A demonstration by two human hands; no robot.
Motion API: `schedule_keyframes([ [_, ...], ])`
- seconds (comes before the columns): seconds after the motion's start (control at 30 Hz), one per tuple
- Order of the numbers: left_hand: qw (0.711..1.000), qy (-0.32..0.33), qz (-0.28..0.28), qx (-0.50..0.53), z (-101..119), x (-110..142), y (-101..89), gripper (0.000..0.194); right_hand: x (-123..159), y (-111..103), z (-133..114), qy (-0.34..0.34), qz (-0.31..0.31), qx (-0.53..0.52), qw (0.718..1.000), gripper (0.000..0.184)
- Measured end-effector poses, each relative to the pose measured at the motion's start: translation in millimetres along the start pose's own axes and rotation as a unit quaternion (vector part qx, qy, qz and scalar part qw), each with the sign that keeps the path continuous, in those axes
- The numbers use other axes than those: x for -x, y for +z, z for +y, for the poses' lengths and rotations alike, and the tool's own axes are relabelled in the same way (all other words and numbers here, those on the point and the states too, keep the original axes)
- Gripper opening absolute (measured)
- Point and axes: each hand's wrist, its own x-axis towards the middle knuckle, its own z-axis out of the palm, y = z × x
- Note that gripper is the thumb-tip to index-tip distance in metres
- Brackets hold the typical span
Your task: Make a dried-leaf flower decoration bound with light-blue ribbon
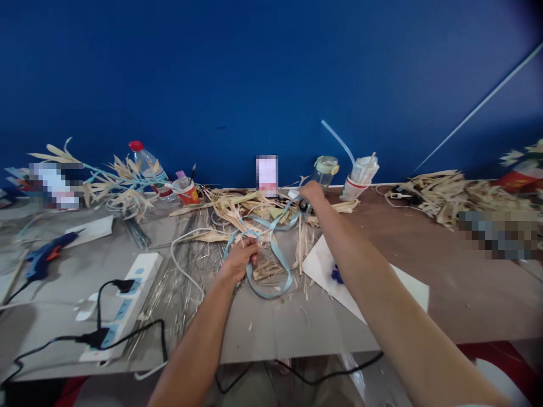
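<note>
My left hand point(243, 259) is closed in a pinch over the middle of the table, with a light blue ribbon point(278, 251) at its fingers. The ribbon curls to the right in a long loop and runs back among dry husk strips point(237, 206). Farther back, my right hand point(313, 193) is curled in front of a lidded clear jar point(326, 169). Beside its fingers are a small white piece point(293, 194) and a dark ring-shaped thing point(303, 205). What its fingers grip is hidden. Thin wires point(178, 294) lie to the left of my left hand.
On the left are a power strip point(127, 305) with black cords and a blue glue gun point(51, 254). A red-capped bottle point(148, 164) and paper cups point(355, 187) stand along the blue wall. White paper point(407, 285) lies under my right forearm. More husks point(441, 195) are piled right.
</note>
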Motion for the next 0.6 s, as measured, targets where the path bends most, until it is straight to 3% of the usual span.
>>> schedule_keyframes([
  [0.27,1.0,-0.006,0.02,-0.01,-2,-1,1.3,0.024,-28,16,-2,0.058,-0.028,0.04,0.997,0.036],
  [0.6,1.0,-0.001,0.021,0.01,1,-1,-3.8,0.024,-36,27,0,0.033,-0.032,0.066,0.997,0.042],
])
